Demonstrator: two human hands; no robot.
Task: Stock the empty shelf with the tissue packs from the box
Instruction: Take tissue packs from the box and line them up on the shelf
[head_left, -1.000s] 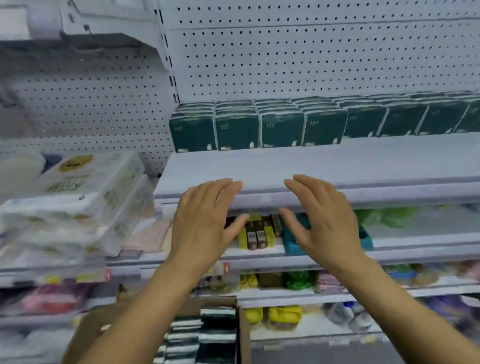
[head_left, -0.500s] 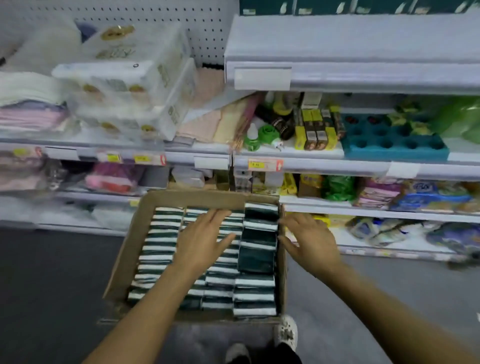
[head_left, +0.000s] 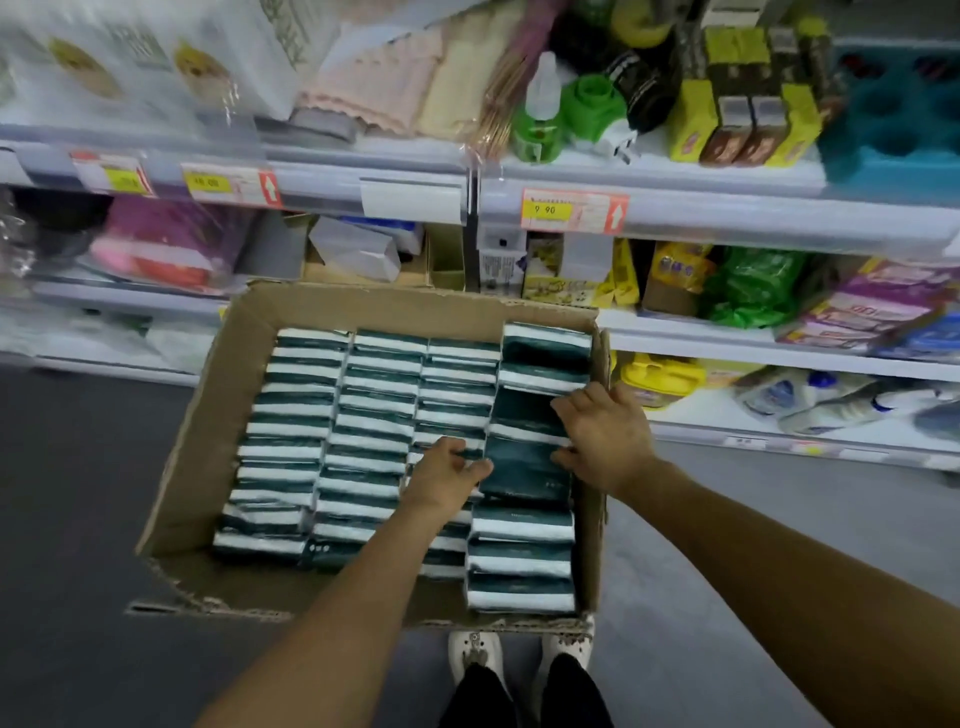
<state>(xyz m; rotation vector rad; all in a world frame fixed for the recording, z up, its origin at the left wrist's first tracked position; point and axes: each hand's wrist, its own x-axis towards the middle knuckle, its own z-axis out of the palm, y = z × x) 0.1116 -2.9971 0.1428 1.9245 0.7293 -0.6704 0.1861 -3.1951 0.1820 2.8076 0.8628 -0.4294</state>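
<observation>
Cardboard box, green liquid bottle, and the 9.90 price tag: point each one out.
cardboard box (head_left: 218, 441): head view, bare inner left wall.
green liquid bottle (head_left: 537, 130): head view, green lower body.
9.90 price tag (head_left: 546, 210): head view, yellow patch with the number.

Above both hands: open air over the cardboard box (head_left: 208, 436), whose top has no lid or flap across it.
Between the hands: one dark green tissue pack (head_left: 524, 467) fills the gap, the left hand (head_left: 447, 475) touching its one end and the right hand (head_left: 605, 439) its other.
Outward of the right hand: the box wall stands close beside the knuckles, leaving little side room.
Outward of the left hand: tightly packed rows of tissue packs (head_left: 332, 431), no gaps to reach into.
Beyond the fingertips: more packs, the far box wall, then the edge of the stocked store shelves (head_left: 727, 332).
Behind the wrists: free air above the near packs, and the person's shoes (head_left: 475, 654) against the near wall.
</observation>
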